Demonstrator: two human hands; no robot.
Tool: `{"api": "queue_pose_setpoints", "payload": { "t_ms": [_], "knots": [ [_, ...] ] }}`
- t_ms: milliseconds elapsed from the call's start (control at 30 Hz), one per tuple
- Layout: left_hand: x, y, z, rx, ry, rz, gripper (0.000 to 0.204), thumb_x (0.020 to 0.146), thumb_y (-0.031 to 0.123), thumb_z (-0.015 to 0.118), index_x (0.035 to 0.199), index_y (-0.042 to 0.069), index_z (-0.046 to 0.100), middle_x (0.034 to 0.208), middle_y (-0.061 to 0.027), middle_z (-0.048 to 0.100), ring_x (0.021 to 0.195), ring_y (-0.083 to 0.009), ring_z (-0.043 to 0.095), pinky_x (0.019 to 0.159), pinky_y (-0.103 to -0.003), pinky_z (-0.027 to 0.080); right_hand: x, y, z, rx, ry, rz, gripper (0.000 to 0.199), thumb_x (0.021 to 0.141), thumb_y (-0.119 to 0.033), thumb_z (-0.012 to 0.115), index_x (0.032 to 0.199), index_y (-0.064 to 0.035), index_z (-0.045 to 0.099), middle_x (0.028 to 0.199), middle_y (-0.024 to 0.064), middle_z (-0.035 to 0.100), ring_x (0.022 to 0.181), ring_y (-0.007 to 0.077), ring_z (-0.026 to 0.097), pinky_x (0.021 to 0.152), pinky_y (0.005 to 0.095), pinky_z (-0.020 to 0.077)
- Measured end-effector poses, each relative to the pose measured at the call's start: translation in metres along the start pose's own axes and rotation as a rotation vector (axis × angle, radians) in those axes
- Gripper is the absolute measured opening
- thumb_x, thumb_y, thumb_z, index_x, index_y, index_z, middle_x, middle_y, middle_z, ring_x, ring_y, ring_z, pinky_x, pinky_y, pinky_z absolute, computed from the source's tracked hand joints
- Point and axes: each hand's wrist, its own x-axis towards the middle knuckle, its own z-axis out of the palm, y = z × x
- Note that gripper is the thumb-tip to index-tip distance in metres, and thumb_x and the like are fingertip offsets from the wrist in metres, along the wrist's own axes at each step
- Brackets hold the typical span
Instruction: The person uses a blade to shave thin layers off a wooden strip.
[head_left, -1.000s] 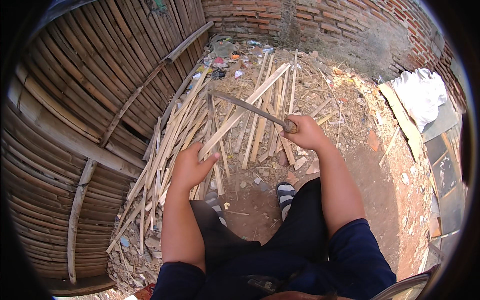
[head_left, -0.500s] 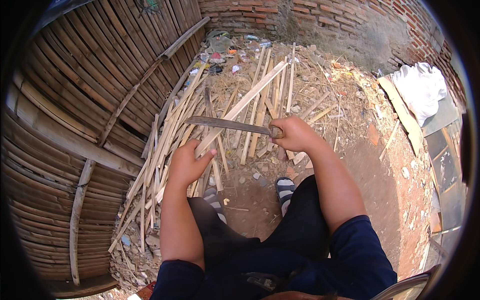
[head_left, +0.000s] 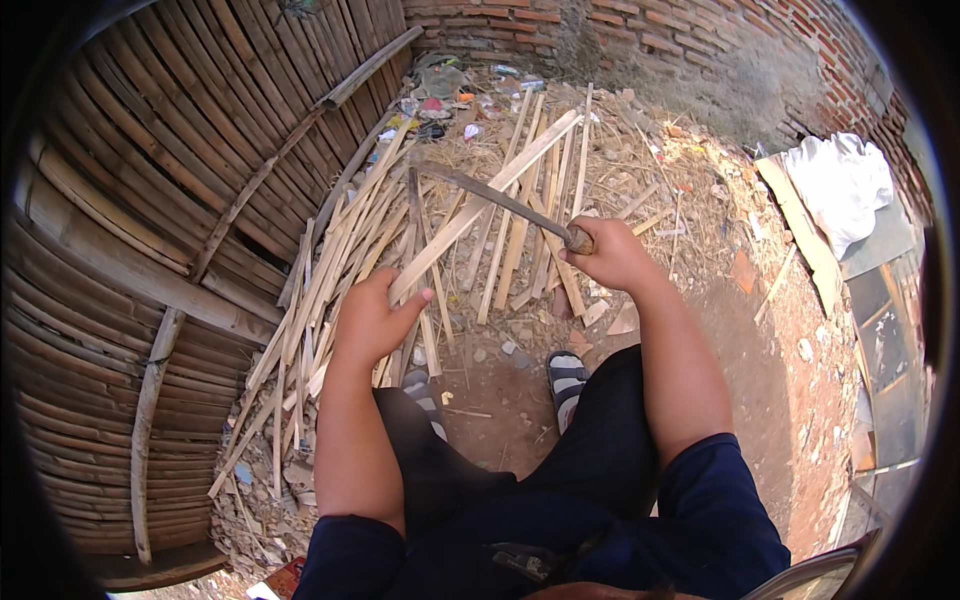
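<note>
My right hand (head_left: 612, 258) grips the wooden handle of a long dark-bladed knife (head_left: 490, 196), its blade pointing up and left over a heap of split bamboo strips (head_left: 520, 210). My left hand (head_left: 372, 322) is closed on the near end of one long pale bamboo strip (head_left: 480, 205), which runs diagonally up to the right under the blade. I sit low with my sandalled feet (head_left: 566, 376) on the dirt just below the strips.
A woven bamboo wall (head_left: 170, 200) fills the left side, with more strips (head_left: 320, 290) leaning against its base. A brick wall (head_left: 640, 30) stands at the back, litter (head_left: 440, 95) in the corner. White cloth (head_left: 838, 180) and boards (head_left: 800, 235) lie at the right.
My right hand has swung the knife blade from lying level over the strips to raised and angled up-left. My left hand stays on the strip.
</note>
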Motion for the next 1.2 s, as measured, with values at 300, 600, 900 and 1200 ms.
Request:
{"api": "queue_pose_setpoints", "payload": {
  "t_ms": [300,600,900,1200],
  "knots": [
    [-0.002,-0.009,-0.003,-0.06,0.009,-0.027,0.048,0.09,0.039,0.086,0.111,-0.003,0.074,0.084,-0.0218,0.075,0.074,-0.034,0.074,0.072,-0.045,0.056,0.006,-0.014,0.013,0.01,-0.063,-0.122,0.03,0.087,-0.027,0.086,0.102,-0.0043,0.073,0.085,0.0213,0.073,0.08,0.0428,0.07,0.073,0.0489,0.0539],
    [-0.001,0.0,-0.004,0.034,-0.012,-0.022,0.046,0.091,0.039,0.085,0.107,-0.002,0.074,0.083,-0.0218,0.075,0.076,-0.0361,0.075,0.072,-0.044,0.056,0.001,0.007,-0.01,0.041,-0.017,0.105,0.041,0.087,-0.032,0.084,0.118,-0.0053,0.076,0.101,0.0248,0.076,0.098,0.044,0.073,0.087,0.05,0.0562],
    [-0.001,-0.007,-0.003,-0.008,-0.023,-0.067,0.047,0.091,0.04,0.085,0.109,-0.002,0.074,0.084,-0.0212,0.076,0.076,-0.0357,0.075,0.073,-0.044,0.057,0.007,-0.027,0.009,-0.02,-0.245,-0.055,0.032,0.087,-0.03,0.083,0.109,-0.0072,0.075,0.098,0.0229,0.076,0.098,0.0418,0.073,0.086,0.0517,0.0573],
    [-0.001,-0.002,-0.003,0.026,-0.013,-0.013,0.047,0.09,0.04,0.086,0.109,-0.001,0.074,0.085,-0.0224,0.075,0.079,-0.0387,0.074,0.075,-0.045,0.057,0.005,0.021,-0.01,0.086,-0.001,0.192,0.043,0.087,-0.032,0.086,0.115,-0.0024,0.074,0.1,0.0243,0.075,0.097,0.0437,0.073,0.087,0.0501,0.0561]
  ]
}}
